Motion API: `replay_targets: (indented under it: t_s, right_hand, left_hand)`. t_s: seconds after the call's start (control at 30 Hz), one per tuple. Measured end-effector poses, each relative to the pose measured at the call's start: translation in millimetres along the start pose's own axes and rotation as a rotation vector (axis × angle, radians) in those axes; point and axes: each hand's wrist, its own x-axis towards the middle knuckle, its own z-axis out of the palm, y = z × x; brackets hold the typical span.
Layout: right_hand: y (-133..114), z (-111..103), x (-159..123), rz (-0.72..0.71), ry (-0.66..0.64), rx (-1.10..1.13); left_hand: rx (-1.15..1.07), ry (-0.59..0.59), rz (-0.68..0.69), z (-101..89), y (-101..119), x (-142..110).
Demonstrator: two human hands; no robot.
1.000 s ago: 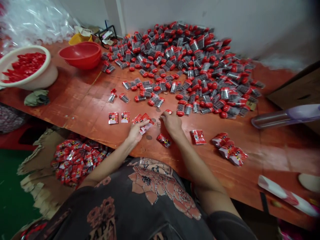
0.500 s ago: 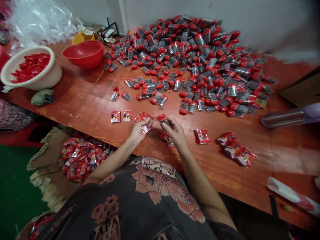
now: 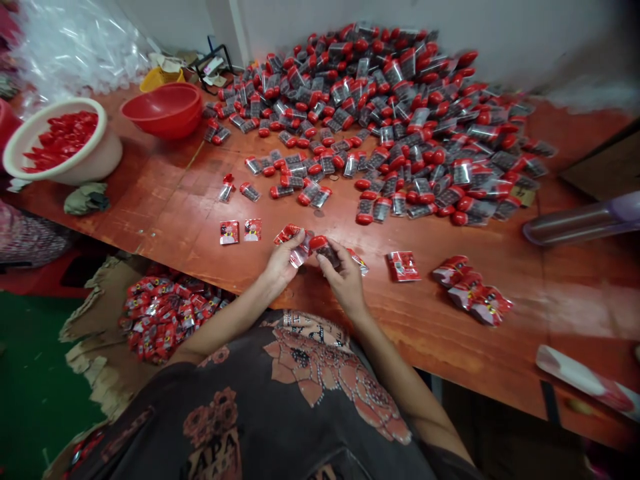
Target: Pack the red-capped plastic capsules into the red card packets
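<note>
The person's left hand has a closed grip on a crumpled red-and-clear foil packet, pinching it between thumb and fingers. The right hand has a nearly shut grip on a small clear plastic tube with a red cap; the fingers cover part of it, so its contents are hard to make out, though they look dark. Both hands nearly touch just above the front edge of the orange-red wooden table. A flat red foil packet lies just beside the right hand, and two small square red packets sit left of the hands. A large heap of red-capped clear tubes spreads farther back. At far left stand a cream plastic basin holding red caps and a round red plastic bowl. Below the table edge, many red packets lie on torn brown cardboard.
</note>
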Motion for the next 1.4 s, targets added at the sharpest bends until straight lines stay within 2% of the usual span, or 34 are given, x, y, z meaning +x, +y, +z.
replay_targets:
  t_s: [0.1,0.2,0.47,0.7,0.8,0.97,1.07,1.2,1.27,1.33,1.4]
  right_hand:
    - [-2,0,-3,0.007,-0.006,0.038]
    - [-7,-4,-4,0.059,-0.066,0.071]
    - [-23,-17,-1,0.183,-0.107,0.141]
    - [-20,-13,-4,0.231,-0.008,0.175]
    - [-16,-9,-5,0.217,-0.015,0.167]
    - [-13,-9,-7,0.072,-0.098,0.029]
    - [-11,-8,-10,-0.009,-0.076,-0.049]
    - [-7,-2,-13,0.085,0.020,0.110]
    - [-5,-2,-13,0.145,0.039,0.208]
    - [-4,-6,-13,0.174,0.001,0.253]
    - [-2,-14,-13,0.181,-0.092,0.246]
  left_hand:
    - [0.052,0.001,0.064,-0.6,-1,-3]
    - [0.124,0.000,0.129,-2.4,-1,-5]
    - [0.285,-0.105,0.244,-3.4,-1,-10]
    - [0.420,-0.145,0.220,-4.6,1,-20]
    - [0.460,-0.157,0.209,-5.3,4,-24]
    - [0.526,-0.186,0.155,-6.6,7,-31]
    - [0.511,-0.205,0.170,-6.8,6,-34]
    - [0.497,-0.307,0.126,-5.2,6,-36]
    - [0.480,-0.303,0.126,-4.7,8,-35]
    - [0.467,-0.258,0.148,-5.6,9,-33]
    - [0.459,-0.208,0.168,-7.7,9,-31]
